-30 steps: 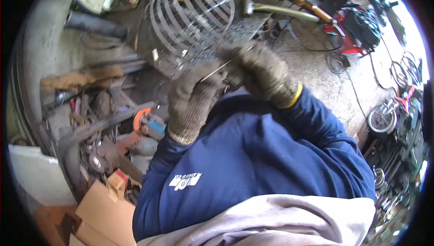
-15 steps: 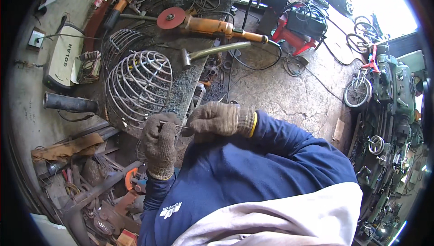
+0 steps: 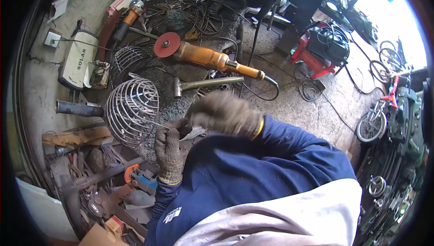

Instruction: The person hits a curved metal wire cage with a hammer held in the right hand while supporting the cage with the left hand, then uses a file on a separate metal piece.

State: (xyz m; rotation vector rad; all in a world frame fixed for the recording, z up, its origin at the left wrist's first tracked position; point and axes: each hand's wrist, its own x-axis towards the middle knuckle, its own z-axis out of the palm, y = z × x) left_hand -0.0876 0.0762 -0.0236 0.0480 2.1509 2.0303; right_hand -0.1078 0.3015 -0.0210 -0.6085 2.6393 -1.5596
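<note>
My left hand (image 3: 169,156), in a brown knitted glove, is closed with its thumb up against a thin metal rod (image 3: 162,125). The rod runs toward a dome-shaped cage of bent metal rods (image 3: 131,106) just beyond; whether it joins the cage I cannot tell. To the right, my gloved right hand (image 3: 226,114) is smeared by motion, so its fingers and anything in them cannot be made out. Past both hands lie a hammer (image 3: 210,82) with a metal handle and an orange angle grinder (image 3: 202,57) with a red disc.
A second rod cage (image 3: 129,57) lies behind the first. Left of it are a dark pipe (image 3: 79,108) and a white box-shaped device (image 3: 79,60). Scrap metal and a blue-and-orange tool (image 3: 143,179) crowd the lower left. A red stool (image 3: 312,56) and small bicycle (image 3: 373,115) stand right.
My right hand has moved away from my left and blurred. The cage now appears turned and lower in view. The whole view has shifted, with the background sliding down and right.
</note>
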